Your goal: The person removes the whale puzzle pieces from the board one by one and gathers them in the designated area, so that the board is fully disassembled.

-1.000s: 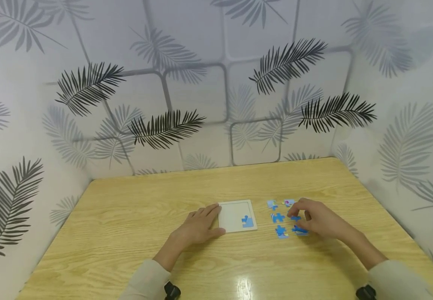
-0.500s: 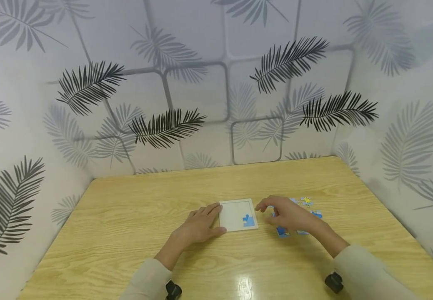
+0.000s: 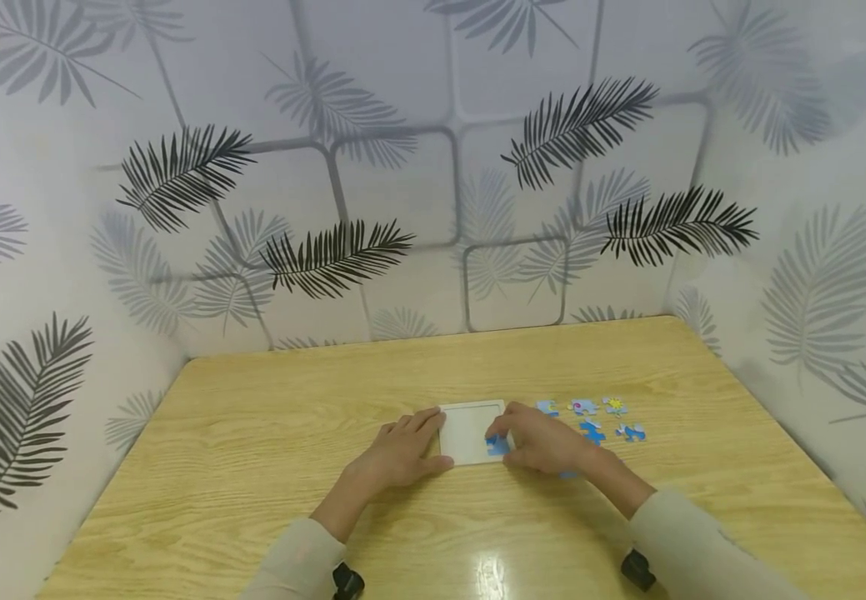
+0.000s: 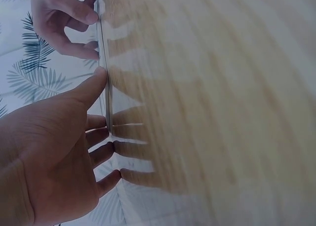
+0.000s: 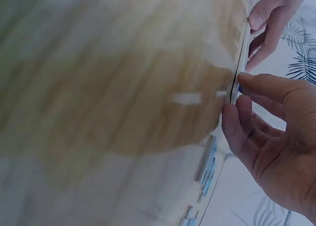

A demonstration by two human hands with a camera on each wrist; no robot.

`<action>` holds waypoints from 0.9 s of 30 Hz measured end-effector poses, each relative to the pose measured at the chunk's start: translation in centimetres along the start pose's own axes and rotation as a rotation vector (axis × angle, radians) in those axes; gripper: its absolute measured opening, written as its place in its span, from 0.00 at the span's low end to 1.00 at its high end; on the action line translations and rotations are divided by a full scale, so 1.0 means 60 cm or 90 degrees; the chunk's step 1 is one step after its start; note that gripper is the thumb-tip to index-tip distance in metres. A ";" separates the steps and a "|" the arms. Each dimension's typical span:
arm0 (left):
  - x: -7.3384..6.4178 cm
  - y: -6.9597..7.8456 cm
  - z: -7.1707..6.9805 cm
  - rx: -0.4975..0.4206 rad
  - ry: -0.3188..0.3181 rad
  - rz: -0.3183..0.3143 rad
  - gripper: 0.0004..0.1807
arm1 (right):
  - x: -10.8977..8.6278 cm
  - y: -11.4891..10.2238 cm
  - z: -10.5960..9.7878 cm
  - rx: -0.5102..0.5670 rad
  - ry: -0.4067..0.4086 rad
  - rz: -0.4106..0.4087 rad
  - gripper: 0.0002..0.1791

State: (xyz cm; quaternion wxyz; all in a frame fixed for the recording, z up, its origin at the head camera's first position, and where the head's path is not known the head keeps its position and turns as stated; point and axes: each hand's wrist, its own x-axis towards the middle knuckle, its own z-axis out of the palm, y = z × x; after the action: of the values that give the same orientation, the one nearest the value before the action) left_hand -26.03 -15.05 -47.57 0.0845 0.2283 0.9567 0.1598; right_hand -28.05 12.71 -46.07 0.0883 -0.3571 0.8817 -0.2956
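Note:
A shallow white puzzle tray [image 3: 472,450] lies on the table, with a blue jigsaw piece [image 3: 498,447] at its near right corner. My left hand [image 3: 397,452] rests at the tray's left edge, index finger at the far corner and thumb at the near one. In the left wrist view, the left hand's [image 4: 54,152] other fingertips touch the table. My right hand [image 3: 545,437] reaches over the tray's right edge, its curled fingers and thumb at the blue piece. The right wrist view shows the right hand's [image 5: 276,122] thumb by the rim, with a bit of blue beside it.
Loose jigsaw pieces lie right of the tray, among them one with a yellow sun [image 3: 616,405], one with a pink spot [image 3: 584,407] and a blue one [image 3: 631,432]. The right hand partly covers this group. Behind the wooden table [image 3: 290,417] stands a leaf-patterned wall [image 3: 417,192].
My right hand has moved left from the loose pieces onto the tray's right side, uncovering the sun piece and others. My left hand has stayed at the tray's left edge.

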 end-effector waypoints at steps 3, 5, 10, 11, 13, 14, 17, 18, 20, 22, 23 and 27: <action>0.000 -0.001 0.001 0.005 -0.002 -0.003 0.42 | 0.001 -0.005 0.003 -0.002 -0.007 0.010 0.20; 0.001 -0.003 0.003 0.007 -0.002 -0.002 0.42 | 0.001 -0.007 0.004 -0.005 -0.008 0.009 0.20; 0.000 -0.001 0.003 0.008 -0.004 -0.002 0.43 | 0.001 -0.010 0.003 0.003 -0.006 -0.001 0.17; 0.000 -0.001 0.002 0.008 -0.004 -0.001 0.43 | 0.001 -0.010 0.003 0.005 -0.006 -0.003 0.17; -0.001 -0.001 0.001 0.008 -0.002 0.002 0.43 | 0.002 -0.009 0.004 0.008 -0.007 -0.006 0.17; -0.001 -0.002 0.002 0.008 -0.002 0.003 0.43 | 0.002 -0.009 0.004 0.011 -0.008 -0.008 0.17; 0.000 -0.003 0.002 0.011 0.000 0.004 0.43 | 0.002 -0.008 0.004 0.014 -0.010 -0.012 0.17; 0.000 -0.003 0.001 0.011 -0.001 0.002 0.43 | 0.002 -0.008 0.005 0.016 -0.012 -0.013 0.17; -0.001 0.000 -0.001 0.011 -0.003 0.001 0.43 | 0.003 -0.008 0.005 0.017 -0.014 -0.013 0.17; -0.003 0.003 -0.004 0.010 -0.005 -0.001 0.43 | 0.003 -0.008 0.006 0.015 -0.014 -0.009 0.18; -0.004 0.006 -0.006 0.011 -0.005 -0.001 0.42 | 0.003 -0.008 0.007 0.013 -0.013 -0.007 0.18; -0.009 0.015 -0.015 0.018 -0.010 -0.001 0.42 | 0.003 -0.008 0.008 0.005 -0.002 -0.004 0.19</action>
State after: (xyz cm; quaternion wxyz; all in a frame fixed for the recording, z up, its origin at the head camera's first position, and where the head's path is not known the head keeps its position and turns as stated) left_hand -25.39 -14.79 -46.40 0.0884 0.2303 0.9583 0.1445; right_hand -27.72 12.12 -46.15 0.0902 -0.3603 0.8791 -0.2987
